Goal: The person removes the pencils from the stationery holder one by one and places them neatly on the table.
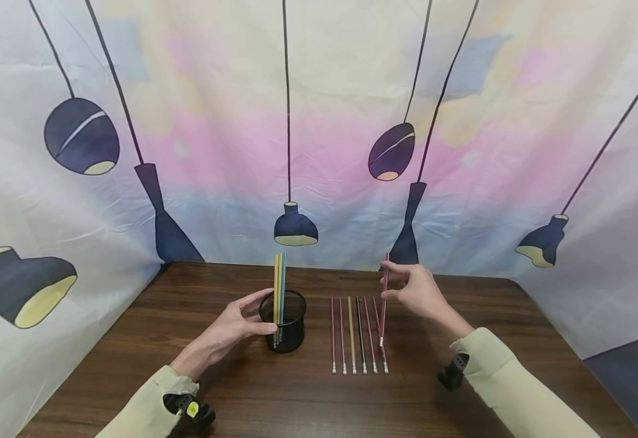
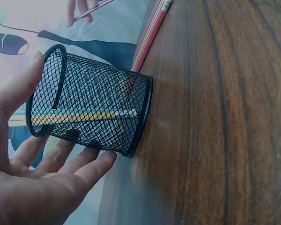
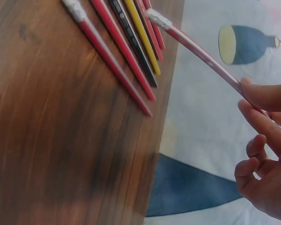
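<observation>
My left hand (image 1: 231, 322) holds a black mesh pencil cup (image 1: 293, 336), its thumb at the rim and its fingers around the far side. The cup stands upright on the table, with several yellow and blue pencils (image 1: 277, 286) leaning inside, eraser ends down. Between thumb and fingertips, my right hand (image 1: 422, 291) pinches a red pencil (image 3: 206, 58) near its upper end. This pencil is raised, its white eraser end pointing down over the right end of a row. That row has red pencils (image 1: 343, 334), a yellow pencil (image 1: 351, 334) and a black pencil (image 1: 361, 334).
The row lies side by side, eraser ends toward me, right of the cup on a dark wooden table (image 1: 231, 395). Behind the table's far edge hangs a cloth backdrop (image 1: 231, 152) printed with lamps. A dark camera (image 1: 453, 371) is strapped at the right wrist.
</observation>
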Available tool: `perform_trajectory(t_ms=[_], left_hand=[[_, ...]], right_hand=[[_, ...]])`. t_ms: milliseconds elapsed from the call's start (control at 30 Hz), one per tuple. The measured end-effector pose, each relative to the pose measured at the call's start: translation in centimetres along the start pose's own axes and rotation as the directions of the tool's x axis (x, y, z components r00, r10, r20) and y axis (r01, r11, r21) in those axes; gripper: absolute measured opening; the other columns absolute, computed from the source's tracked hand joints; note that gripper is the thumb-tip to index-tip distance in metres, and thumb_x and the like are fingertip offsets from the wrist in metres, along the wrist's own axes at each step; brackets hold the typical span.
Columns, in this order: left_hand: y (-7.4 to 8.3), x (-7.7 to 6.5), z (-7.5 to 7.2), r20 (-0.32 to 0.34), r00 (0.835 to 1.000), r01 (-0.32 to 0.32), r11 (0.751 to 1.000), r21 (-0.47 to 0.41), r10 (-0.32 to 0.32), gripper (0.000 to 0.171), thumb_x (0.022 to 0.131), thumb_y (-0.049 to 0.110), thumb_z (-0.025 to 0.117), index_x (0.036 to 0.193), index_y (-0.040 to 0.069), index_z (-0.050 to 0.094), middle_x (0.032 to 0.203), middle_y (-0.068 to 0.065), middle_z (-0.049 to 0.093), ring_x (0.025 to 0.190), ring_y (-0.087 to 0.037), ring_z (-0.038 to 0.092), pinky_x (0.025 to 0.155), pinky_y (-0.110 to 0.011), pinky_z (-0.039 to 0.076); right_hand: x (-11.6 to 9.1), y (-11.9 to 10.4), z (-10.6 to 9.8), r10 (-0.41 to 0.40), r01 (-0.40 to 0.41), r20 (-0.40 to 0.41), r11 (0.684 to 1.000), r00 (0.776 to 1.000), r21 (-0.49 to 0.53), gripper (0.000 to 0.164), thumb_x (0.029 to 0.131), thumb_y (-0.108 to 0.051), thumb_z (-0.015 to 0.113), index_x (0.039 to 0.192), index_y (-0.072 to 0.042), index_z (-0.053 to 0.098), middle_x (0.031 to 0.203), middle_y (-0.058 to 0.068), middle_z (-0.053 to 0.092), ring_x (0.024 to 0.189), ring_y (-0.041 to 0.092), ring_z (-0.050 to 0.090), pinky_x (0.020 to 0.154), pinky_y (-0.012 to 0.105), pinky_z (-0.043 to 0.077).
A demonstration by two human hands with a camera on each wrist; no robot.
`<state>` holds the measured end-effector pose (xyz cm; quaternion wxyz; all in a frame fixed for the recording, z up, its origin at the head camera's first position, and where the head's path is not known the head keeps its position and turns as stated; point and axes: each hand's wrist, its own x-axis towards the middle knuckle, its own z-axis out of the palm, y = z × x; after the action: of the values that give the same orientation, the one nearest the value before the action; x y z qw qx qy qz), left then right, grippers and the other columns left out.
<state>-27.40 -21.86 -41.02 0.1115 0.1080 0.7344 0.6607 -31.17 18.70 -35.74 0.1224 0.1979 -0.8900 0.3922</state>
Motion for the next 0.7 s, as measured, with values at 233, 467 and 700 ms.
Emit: perform_trajectory(t_ms=[233,467,700], left_hand=[[0.0,0.0,0.0,0.006,1.000,0.005,1.000,-0.014,-0.005,0.089,0.089,0.011,0.086,0.164,0.012,0.039,0.161,-0.026,0.040,0.144,-0.049,0.042,0.109,-0.053,0.045],[0.0,0.0,0.0,0.010,1.000,0.004,1.000,-0.023,-0.004,0.089,0.089,0.011,0.086,0.164,0.011,0.038,0.160,-0.025,0.042,0.144,-0.049,0.043,0.108,-0.050,0.046],[-0.1,0.0,0.0,0.004,1.000,0.005,1.000,-0.019,-0.005,0.090,0.088,0.011,0.086,0.164,0.012,0.039,0.160,-0.025,0.042,0.143,-0.048,0.044,0.108,-0.051,0.046]], right_hand=[[-0.6,1.2,-0.8,0.044,-0.042,0.081,0.999,0.996,-0.016,0.066,0.082,-0.001,0.089,0.144,0.000,0.064,0.099,0.002,0.080,0.106,0.029,0.074,0.080,0.036,0.051],[-1.3,2.2,-0.7,0.091,-0.086,0.154,0.996,0.984,-0.035,0.066,0.081,0.000,0.088,0.143,-0.001,0.065,0.100,0.007,0.080,0.118,0.038,0.067,0.079,0.036,0.054],[-1.4,3.3,-0.3,0.099,-0.091,0.197,0.995,0.975,-0.050,0.066,0.078,0.001,0.090,0.139,0.001,0.067,0.091,0.002,0.079,0.117,0.035,0.067,0.086,0.039,0.055]])
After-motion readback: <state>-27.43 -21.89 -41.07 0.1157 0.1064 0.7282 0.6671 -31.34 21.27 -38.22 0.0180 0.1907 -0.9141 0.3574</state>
